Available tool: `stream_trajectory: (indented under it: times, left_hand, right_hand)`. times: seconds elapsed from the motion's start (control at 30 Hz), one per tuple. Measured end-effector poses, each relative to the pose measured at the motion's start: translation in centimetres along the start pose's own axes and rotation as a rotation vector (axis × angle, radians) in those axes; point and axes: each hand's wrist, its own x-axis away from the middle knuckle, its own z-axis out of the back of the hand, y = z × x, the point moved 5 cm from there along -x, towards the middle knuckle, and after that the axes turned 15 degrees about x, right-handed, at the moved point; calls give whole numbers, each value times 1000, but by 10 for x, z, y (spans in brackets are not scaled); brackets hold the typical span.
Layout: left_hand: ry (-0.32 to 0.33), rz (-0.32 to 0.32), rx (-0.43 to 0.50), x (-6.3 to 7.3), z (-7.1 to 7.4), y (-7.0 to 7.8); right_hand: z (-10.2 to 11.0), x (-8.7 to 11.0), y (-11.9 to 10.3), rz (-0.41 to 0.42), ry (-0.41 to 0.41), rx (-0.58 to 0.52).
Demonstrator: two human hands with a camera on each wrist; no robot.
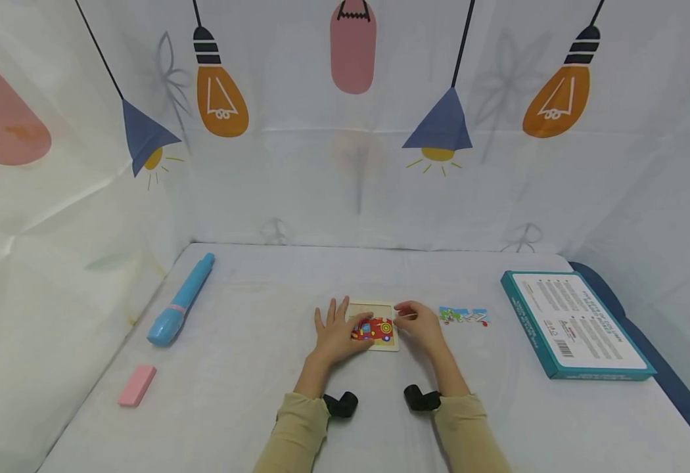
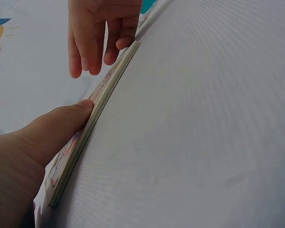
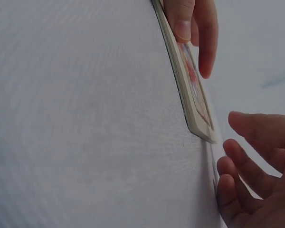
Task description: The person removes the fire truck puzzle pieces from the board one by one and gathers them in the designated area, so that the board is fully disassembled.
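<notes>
A small wooden jigsaw tray (image 1: 371,307) lies flat in front of the person. Its lower part carries a picture of a red vehicle (image 1: 378,328), while the upper part shows bare wood. My left hand (image 1: 338,335) spreads over the left side, the thumb pressing on the near edge, as the left wrist view also shows. At the right edge is my right hand (image 1: 420,325), its fingers loosely bent. In the right wrist view, a gap shows between that thumb and the fingers, with nothing held. Several picture pieces (image 1: 464,316) lie just beyond the right hand.
A blue microphone-shaped object (image 1: 182,299) and a pink block (image 1: 137,385) lie on the left of the white table (image 1: 232,407). A flat teal box (image 1: 581,325) with a white printed face lies at the right edge. Printed white cloth stands behind.
</notes>
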Motion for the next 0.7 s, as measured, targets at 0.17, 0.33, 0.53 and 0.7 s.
stream_trajectory:
  times: [0.17,0.33,0.53,0.7]
  left_hand:
    - [-4,-4,4,0,0,2]
    - [-7,0,7,0,1,1]
    - [-6,1,21,-1,0,1]
    - [-7,0,25,0,0,1]
  right_hand:
    - [-5,3,-8,87,-54,158]
    - [-6,6,-14,117,-65,255]
    - [-6,4,-16,142,-62,259]
    - [-9,1,-15,148,-80,184]
